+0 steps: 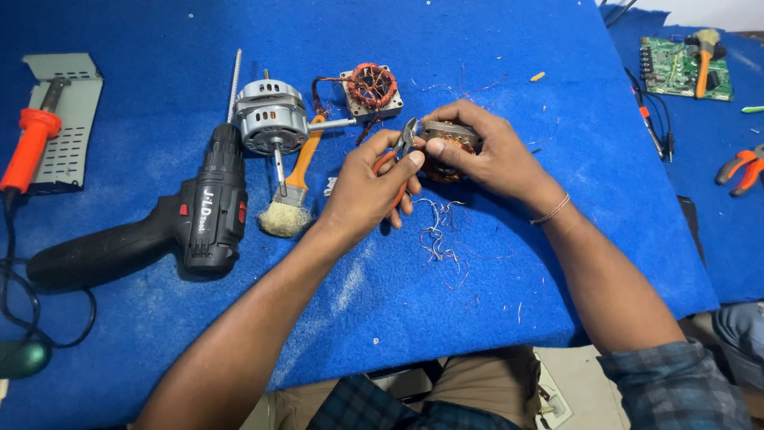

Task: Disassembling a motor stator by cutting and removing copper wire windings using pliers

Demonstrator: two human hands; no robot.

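We see the left hand point(368, 189) closed around the orange handles of a pair of small cutting pliers point(402, 151), whose metal tip points up and to the right and meets the edge of a small motor stator point(447, 142) with copper windings. The right hand point(487, 151) grips that stator from above and from the right, fingers curled over its metal frame, and holds it just above the blue-covered counter point(557, 239). Just below both hands we see a tangle of thin cut wire strands point(438, 235) lying on the blue cover. Near the hands, up and to the left, a second stator point(372, 86) with reddish copper coils lies flat, and just beside it a grey motor housing with a shaft point(272, 118) rests on the counter. A paintbrush with an orange handle point(293, 191) lies below the housing, its bristles pointing towards us. Further left we see a black cordless drill point(191, 223) on its side, and at the far left an orange-handled soldering iron point(30, 143) rests on a grey perforated metal case point(76, 119). Well apart at the upper right, a green circuit board point(676, 72) lies with another brush on it, and orange-handled pliers point(742, 169) sit at the right edge.
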